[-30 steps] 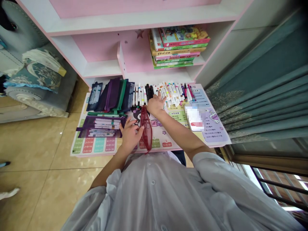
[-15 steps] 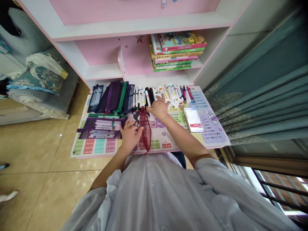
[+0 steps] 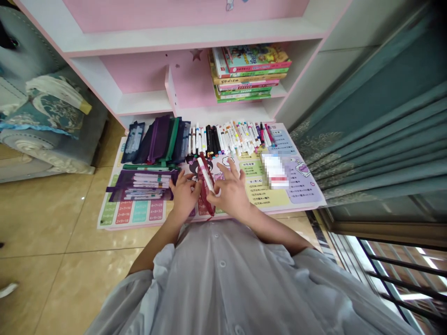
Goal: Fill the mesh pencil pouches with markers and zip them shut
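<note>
A red see-through pencil pouch (image 3: 203, 204) lies lengthwise before me on the printed desk mat, its opening spread. My left hand (image 3: 184, 193) is at the pouch's left edge, thumb and fingertips closed on it. In my right hand (image 3: 232, 191), thumb and index finger pinch the near end of a white marker (image 3: 205, 171) with a pinkish-purple band, while the other fingers fan out. The marker lies along the pouch's opening, over the red material. Beyond the hands runs a row of loose markers (image 3: 237, 137), mostly white, with several black ones (image 3: 211, 139) among them.
Left of the pouch lie a purple mesh pouch (image 3: 118, 186) with white markers inside and a pile of dark, purple and green pouches (image 3: 160, 139). A phone (image 3: 275, 172) rests at right. Behind the desk mat (image 3: 258, 202), a shelf holds stacked books (image 3: 249, 74). A curtain (image 3: 366, 121) hangs at right.
My right hand has come back from the marker row to the red pouch, bringing a white marker. My left hand stays at the pouch's left edge; the view has shifted slightly.
</note>
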`<state>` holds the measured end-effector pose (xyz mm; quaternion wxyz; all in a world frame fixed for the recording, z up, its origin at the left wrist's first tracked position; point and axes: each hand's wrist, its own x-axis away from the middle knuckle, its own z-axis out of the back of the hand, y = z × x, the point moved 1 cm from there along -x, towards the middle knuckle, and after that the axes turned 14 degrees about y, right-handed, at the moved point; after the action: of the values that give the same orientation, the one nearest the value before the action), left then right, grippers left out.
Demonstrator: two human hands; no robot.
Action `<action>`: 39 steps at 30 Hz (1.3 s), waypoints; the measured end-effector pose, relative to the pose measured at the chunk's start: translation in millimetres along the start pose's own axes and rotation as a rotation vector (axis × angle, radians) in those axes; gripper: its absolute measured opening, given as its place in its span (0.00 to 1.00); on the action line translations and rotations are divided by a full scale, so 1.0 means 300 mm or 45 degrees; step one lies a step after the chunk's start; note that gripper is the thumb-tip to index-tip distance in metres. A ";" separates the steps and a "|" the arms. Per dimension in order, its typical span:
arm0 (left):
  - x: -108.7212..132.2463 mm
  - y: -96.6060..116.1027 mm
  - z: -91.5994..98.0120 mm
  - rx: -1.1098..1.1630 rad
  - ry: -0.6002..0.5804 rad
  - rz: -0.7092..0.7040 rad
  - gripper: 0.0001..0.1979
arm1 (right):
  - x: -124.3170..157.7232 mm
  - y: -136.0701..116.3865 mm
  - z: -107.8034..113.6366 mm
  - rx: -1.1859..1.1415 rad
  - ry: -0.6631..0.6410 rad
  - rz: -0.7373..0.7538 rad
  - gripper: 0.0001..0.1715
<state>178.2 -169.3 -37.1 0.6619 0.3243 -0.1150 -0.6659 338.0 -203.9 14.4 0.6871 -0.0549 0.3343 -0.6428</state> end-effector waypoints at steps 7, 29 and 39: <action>0.001 0.009 0.010 -0.001 0.008 0.000 0.15 | 0.028 -0.005 -0.058 0.131 -0.104 0.011 0.07; 0.003 -0.004 -0.012 -0.019 0.012 -0.010 0.13 | -0.097 0.014 -0.090 0.289 -0.512 -0.017 0.17; 0.002 -0.004 -0.017 -0.022 0.003 -0.014 0.13 | -0.416 0.183 -0.198 0.256 0.047 -0.309 0.11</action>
<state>180.4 -168.5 -41.8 0.6612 0.3200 -0.1065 -0.6702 359.2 -58.9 -10.5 0.6000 -0.0141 0.2718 -0.7523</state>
